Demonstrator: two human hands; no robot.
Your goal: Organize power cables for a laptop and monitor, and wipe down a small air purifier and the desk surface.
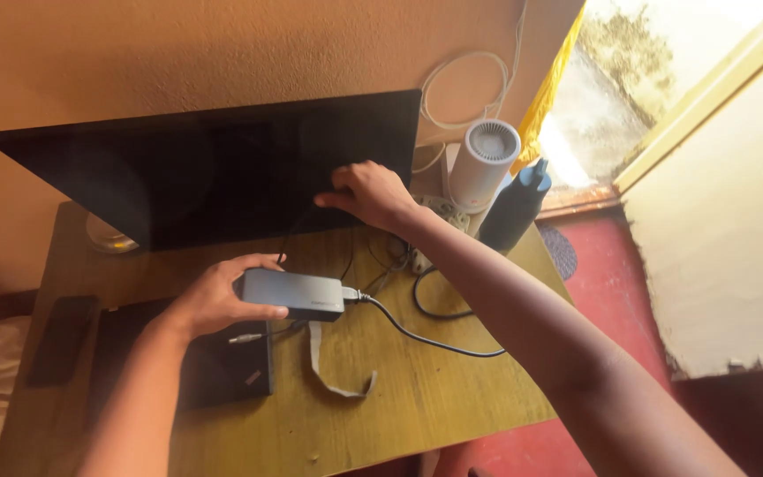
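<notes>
Grey hub, long axis left-right, clasped in left hand; right hand, fingers curled, grips monitor's lower edge beyond.

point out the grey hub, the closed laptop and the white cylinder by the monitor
grey hub (298,294): head view, middle of its top face, held in the left hand.
closed laptop (222,371): head view, bare part of the black lid.
white cylinder (480,168): head view, its side wall below the vented top.

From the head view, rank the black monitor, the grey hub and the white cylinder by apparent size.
1. black monitor
2. grey hub, held in the left hand
3. white cylinder, though it stands farther away, so the last two are unsure.
</notes>
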